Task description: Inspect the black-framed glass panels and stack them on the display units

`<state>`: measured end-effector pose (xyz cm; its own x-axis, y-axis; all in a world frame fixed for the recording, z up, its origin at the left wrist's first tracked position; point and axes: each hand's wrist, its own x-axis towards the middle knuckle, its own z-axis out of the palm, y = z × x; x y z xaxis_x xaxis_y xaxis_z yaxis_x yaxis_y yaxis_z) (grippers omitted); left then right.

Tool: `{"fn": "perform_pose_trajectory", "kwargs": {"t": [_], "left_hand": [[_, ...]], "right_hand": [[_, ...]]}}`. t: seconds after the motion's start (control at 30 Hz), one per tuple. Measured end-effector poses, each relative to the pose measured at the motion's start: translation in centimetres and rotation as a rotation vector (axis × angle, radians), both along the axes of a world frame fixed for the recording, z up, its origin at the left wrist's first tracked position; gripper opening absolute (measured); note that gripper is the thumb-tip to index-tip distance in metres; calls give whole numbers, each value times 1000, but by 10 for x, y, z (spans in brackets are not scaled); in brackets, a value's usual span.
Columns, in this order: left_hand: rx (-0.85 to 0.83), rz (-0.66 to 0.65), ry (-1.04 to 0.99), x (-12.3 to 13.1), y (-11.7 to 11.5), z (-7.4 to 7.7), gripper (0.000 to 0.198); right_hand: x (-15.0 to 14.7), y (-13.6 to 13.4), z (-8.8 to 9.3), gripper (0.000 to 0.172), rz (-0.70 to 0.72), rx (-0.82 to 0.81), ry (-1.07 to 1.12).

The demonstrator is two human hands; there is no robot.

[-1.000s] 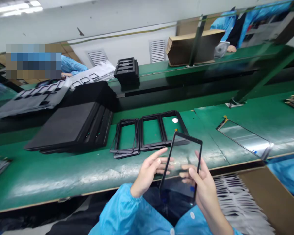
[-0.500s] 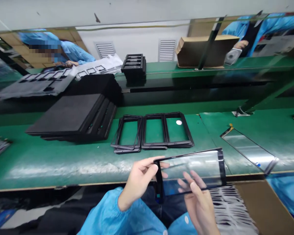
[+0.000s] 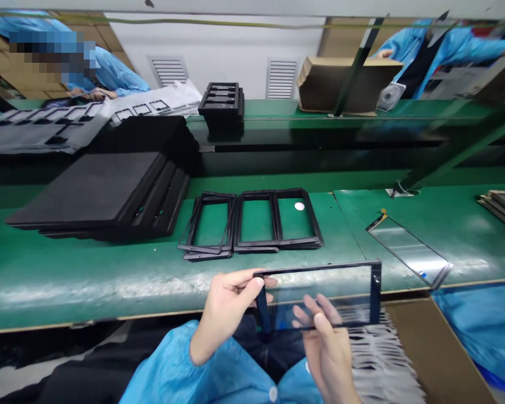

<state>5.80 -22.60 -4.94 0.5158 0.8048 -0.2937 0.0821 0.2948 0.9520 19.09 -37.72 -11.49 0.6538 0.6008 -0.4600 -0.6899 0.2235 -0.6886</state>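
Note:
Before me is a clear glass touch panel (image 3: 336, 289) with a black border, its long side running left to right. My left hand (image 3: 225, 306) pinches its left end, thumb in front and fingers behind. Along the lower edge, my right hand (image 3: 330, 348) holds it between the thumb and the fingers, which show through the glass. Black rectangular frames (image 3: 256, 245) lie in three piles on the green bench beyond my hands. Another glass panel (image 3: 408, 247), with a small orange tab at its corner, rests on the bench to the right.
Stacked black foam sheets (image 3: 88, 185) take up the bench's left side. Black trays (image 3: 222, 106) and a cardboard box (image 3: 347, 84) stand on the raised shelf. A green post (image 3: 450, 143) slants at right. Below the bench edge is an open carton (image 3: 437, 342). Two people work opposite.
The glass panel has turned slightly, so its top edge runs more level. Both hands keep their grip. The whole view has shifted a little to the right.

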Motion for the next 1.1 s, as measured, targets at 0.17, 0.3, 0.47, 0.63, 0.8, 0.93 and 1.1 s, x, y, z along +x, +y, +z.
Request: {"fn": "perform_pose_trajectory", "kwargs": {"t": [0.17,0.3,0.47,0.63,0.8,0.93,1.1], "left_hand": [[177,-112,14,1,9,13,38],[505,-273,120,7,17,32,34],[541,-378,173,14,23,34,24],[498,-295,180,9,21,17,23],[291,-278,54,7,16,21,42],[181,-196,-62,-9,35,39,80],[367,434,-40,-95,114,88,65]], "right_hand": [[-2,2,-1,37,-17,-1,-69],[-7,1,-7,35,79,-14,-161],[-12,1,-12,36,256,-5,-172],[-9,6,3,40,232,-71,-199],[5,12,17,36,419,-133,-348],[16,38,27,44,611,-50,-382],[49,78,28,53,482,-36,-463]]}}
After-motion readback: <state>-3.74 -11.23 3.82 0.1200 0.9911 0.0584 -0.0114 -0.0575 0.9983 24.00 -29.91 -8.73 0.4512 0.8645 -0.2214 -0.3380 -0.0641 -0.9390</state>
